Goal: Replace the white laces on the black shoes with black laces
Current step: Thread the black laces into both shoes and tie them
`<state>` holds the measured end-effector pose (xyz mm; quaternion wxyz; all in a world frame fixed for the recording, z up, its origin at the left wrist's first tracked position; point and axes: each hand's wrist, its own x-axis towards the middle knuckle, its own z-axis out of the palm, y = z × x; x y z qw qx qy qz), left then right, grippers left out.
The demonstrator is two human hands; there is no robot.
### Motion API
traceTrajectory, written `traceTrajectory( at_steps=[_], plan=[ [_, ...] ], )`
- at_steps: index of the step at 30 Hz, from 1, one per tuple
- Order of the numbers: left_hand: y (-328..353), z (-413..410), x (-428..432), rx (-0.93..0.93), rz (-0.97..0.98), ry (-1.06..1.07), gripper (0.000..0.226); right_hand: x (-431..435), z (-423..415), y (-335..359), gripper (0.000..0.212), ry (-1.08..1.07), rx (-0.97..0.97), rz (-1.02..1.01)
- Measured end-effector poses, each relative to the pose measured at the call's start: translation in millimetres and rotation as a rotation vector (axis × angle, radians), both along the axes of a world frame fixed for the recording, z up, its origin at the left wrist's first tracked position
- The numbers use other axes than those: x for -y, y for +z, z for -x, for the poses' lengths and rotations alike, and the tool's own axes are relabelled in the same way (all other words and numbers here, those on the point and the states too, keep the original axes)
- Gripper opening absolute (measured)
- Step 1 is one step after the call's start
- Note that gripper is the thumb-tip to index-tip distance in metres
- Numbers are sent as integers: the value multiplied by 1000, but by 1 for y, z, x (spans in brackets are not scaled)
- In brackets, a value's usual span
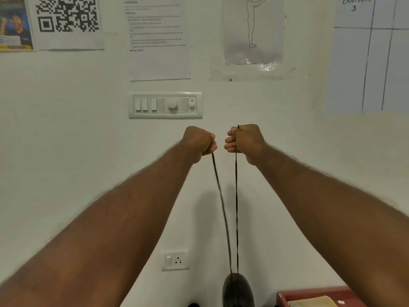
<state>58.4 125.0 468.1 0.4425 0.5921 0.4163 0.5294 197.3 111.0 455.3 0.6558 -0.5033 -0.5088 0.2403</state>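
Both hands are raised in front of the wall, near each other but apart, each closed in a fist around one end of the black lace point(236, 196). The grip of the left hand point(200, 144) holds the left strand, which comes out below the fingers. The grip of the right hand point(245, 142) holds the right strand, and a short tip of it stands up above the fist.

From the fists the two strands run down, almost parallel and near together, to the black shoe point(238, 289) at the bottom edge of the view, directly under the hands. So the long axis of the lace is nearly vertical, and both hands look about equally far from the shoe. I cannot tell whether the shoe rests on something or hangs.

I judge this to be the step of pulling both ends to equal length. There is open room to the left and right of the hands. A red box point(314, 295) lies right of the shoe, apart from it.
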Motion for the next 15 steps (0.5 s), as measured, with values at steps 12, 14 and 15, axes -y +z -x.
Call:
traceTrajectory(
  at_steps=[12, 14, 15],
  plan=[
    [-19, -8, -7, -244, -79, -41, 12, 2, -4, -48, 25, 66, 130, 143],
    [-23, -9, -6, -327, -99, -115, 16, 3, -4, -50, 26, 67, 150, 134],
    [-25, -9, -5, -347, -114, -148, 18, 4, -5, -51, 25, 61, 154, 131]
  ],
)
